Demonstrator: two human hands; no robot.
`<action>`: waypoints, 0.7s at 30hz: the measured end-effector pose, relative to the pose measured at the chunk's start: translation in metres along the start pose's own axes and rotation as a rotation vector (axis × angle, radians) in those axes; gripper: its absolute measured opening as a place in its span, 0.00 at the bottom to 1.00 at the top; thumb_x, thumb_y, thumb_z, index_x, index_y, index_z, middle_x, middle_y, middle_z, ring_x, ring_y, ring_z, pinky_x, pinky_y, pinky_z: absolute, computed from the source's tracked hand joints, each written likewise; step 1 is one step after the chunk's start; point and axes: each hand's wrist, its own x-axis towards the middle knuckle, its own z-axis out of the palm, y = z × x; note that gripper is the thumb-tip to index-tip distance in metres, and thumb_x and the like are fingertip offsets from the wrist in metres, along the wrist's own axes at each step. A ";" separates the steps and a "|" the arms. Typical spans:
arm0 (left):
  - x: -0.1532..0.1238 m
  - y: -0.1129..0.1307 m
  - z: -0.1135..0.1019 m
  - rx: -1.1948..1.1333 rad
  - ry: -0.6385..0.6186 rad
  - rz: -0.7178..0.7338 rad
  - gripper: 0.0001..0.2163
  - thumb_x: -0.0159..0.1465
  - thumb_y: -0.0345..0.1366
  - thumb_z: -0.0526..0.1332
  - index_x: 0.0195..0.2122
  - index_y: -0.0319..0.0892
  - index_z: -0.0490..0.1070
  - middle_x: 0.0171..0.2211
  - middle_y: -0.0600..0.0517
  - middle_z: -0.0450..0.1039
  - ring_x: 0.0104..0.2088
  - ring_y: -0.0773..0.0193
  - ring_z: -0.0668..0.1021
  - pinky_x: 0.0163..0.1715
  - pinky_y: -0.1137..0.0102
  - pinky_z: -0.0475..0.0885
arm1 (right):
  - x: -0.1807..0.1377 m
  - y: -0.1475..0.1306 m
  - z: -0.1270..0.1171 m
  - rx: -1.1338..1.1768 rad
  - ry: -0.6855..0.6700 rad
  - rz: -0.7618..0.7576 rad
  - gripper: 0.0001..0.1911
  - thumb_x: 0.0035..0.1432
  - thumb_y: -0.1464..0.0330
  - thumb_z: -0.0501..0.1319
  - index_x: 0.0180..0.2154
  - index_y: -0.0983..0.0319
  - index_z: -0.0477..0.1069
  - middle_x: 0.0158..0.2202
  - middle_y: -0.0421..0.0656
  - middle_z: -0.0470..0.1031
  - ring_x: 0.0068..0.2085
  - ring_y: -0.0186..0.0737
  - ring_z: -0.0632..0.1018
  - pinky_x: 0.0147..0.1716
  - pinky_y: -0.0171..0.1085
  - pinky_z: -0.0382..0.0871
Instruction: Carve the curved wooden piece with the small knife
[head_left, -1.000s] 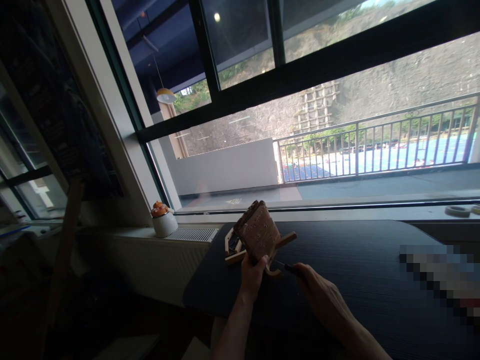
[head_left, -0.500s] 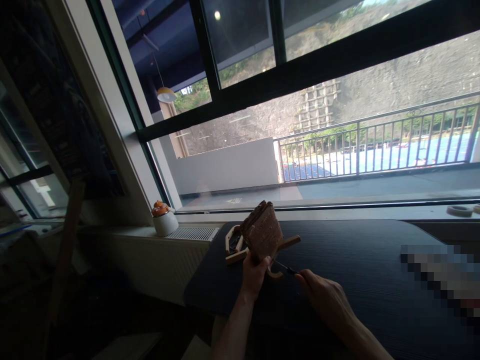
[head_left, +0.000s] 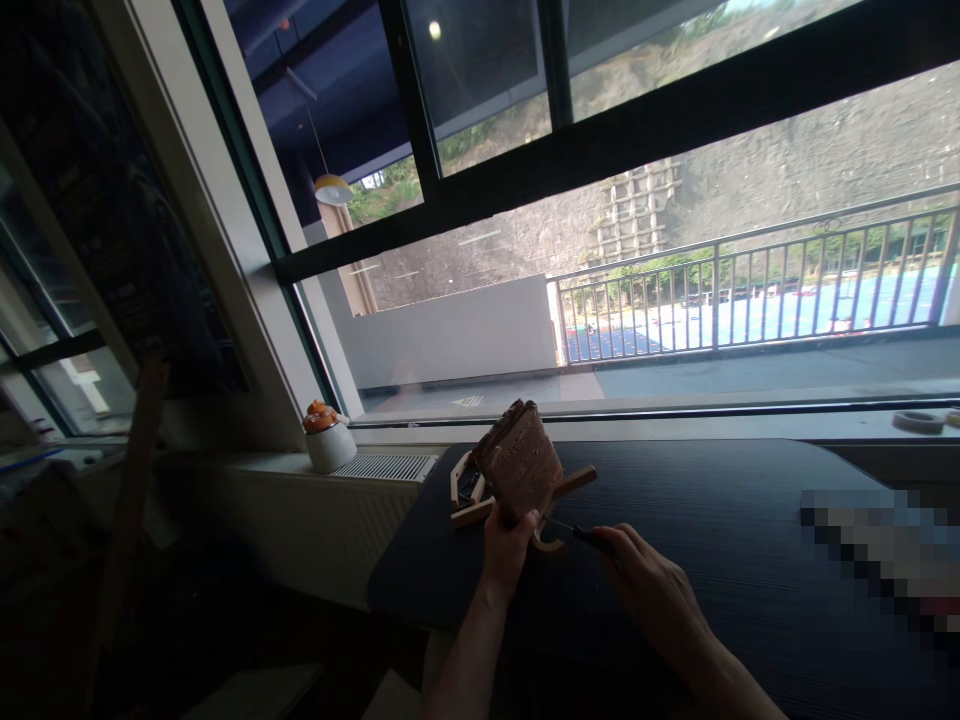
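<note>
My left hand [head_left: 506,550] is closed around the lower end of a brown, rough-faced wooden piece [head_left: 523,462], held tilted above the dark table. A light wooden strip [head_left: 576,482] sticks out at its right, and a curved wooden part [head_left: 549,546] shows below. In my right hand [head_left: 637,565] is a screwdriver-like tool [head_left: 587,536] with a black handle and a thin metal shaft. The shaft points left at the lower edge of the wooden piece; whether its tip touches I cannot tell. Behind my left hand, a pale wooden frame with dark contents [head_left: 469,517] lies on the table.
The dark table [head_left: 712,540] stands against the window sill. A white pot with an orange top [head_left: 330,445] sits on the radiator [head_left: 360,500] at the left. Rolls of tape [head_left: 919,422] lie on the sill at right. A pixelated patch covers the table's right side.
The wooden piece has shifted slightly left and tilted a little in my left hand. My right hand's fingers have moved up and wrapped differently around the black handle.
</note>
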 end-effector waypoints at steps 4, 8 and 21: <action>0.000 0.002 0.000 -0.009 -0.002 -0.002 0.15 0.49 0.35 0.68 0.39 0.37 0.75 0.37 0.47 0.79 0.40 0.53 0.78 0.43 0.63 0.70 | -0.002 0.001 0.000 -0.026 -0.015 -0.026 0.11 0.62 0.69 0.48 0.42 0.58 0.67 0.33 0.41 0.76 0.30 0.37 0.78 0.24 0.32 0.68; -0.001 0.001 0.001 -0.016 -0.006 -0.004 0.16 0.49 0.35 0.68 0.39 0.38 0.75 0.37 0.47 0.79 0.41 0.53 0.78 0.43 0.63 0.70 | -0.005 0.003 0.005 -0.066 -0.054 0.014 0.11 0.64 0.66 0.48 0.39 0.58 0.67 0.33 0.41 0.77 0.30 0.36 0.79 0.26 0.33 0.67; -0.001 0.001 0.001 -0.012 -0.002 0.005 0.17 0.48 0.35 0.69 0.39 0.38 0.75 0.36 0.48 0.79 0.39 0.54 0.78 0.42 0.63 0.70 | -0.002 -0.002 0.000 -0.018 -0.116 0.070 0.14 0.59 0.70 0.49 0.47 0.58 0.60 0.33 0.41 0.77 0.31 0.38 0.78 0.25 0.33 0.65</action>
